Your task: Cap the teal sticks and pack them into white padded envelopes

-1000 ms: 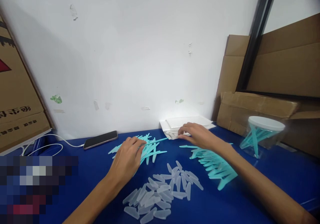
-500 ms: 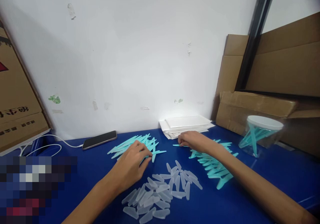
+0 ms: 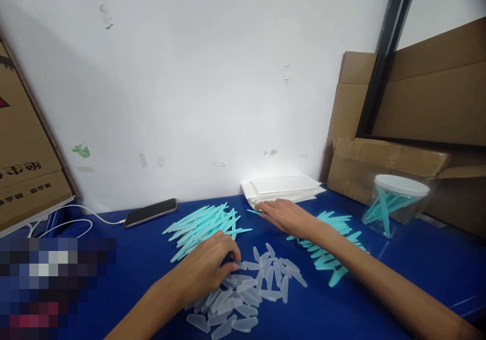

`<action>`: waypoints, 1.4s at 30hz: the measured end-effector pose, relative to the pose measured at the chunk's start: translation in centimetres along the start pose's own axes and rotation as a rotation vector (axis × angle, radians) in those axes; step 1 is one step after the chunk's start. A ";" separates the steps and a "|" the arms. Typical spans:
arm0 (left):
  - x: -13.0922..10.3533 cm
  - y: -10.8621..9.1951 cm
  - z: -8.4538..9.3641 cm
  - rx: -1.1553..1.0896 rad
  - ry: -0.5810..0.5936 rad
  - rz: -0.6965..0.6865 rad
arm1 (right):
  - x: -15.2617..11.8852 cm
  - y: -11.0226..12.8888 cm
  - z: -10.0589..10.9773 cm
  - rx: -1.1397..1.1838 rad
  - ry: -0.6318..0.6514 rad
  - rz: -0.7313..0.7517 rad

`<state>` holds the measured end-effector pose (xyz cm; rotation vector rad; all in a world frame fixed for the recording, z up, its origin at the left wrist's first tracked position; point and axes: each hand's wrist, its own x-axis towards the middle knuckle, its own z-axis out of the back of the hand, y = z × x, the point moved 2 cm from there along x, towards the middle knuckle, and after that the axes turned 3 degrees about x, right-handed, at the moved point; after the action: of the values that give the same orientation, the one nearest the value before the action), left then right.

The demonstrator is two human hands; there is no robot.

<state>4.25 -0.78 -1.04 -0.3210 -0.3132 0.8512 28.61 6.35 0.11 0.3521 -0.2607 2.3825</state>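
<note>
My left hand [image 3: 214,259] is at the upper left edge of a heap of frosted plastic caps [image 3: 248,297], thumb and forefinger closing on one translucent cap [image 3: 240,265]. My right hand [image 3: 283,214] is further back, in front of the white stack, pinching a slim turquoise plastic stick [image 3: 253,212] that points left. Behind my left hand lies a pile of similar turquoise sticks [image 3: 205,223]. A second group of turquoise sticks [image 3: 322,259] lies in a rough row, partly hidden under my right forearm.
A white stack of flat sheets or packets [image 3: 284,185] lies against the wall. At the right stands a clear jar [image 3: 393,208] with a white lid, holding turquoise sticks. A phone [image 3: 151,213] on a white cable lies back left. Cardboard boxes [image 3: 391,163] flank the blue table [image 3: 125,274].
My left hand has moved from the turquoise pile toward me and right, down to the frosted caps. My right hand has shifted slightly left with its turquoise stick.
</note>
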 end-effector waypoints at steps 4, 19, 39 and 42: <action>0.0 -0.1 -0.1 0.017 -0.001 -0.014 | -0.1 0.7 0.3 0.065 -0.032 0.035; 1.0 0.5 2.4 -0.820 -0.553 0.332 | -0.4 3.2 1.2 0.128 -0.211 0.142; 1.0 0.1 1.9 -0.901 -0.451 0.347 | -0.4 3.6 0.7 0.190 -0.316 0.142; 1.1 0.1 1.8 -0.908 -0.445 0.352 | -0.4 3.6 0.7 0.197 -0.310 0.132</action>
<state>4.14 0.36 0.72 -1.0562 -1.0890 1.0880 26.55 3.27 0.28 0.8223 -0.1955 2.4834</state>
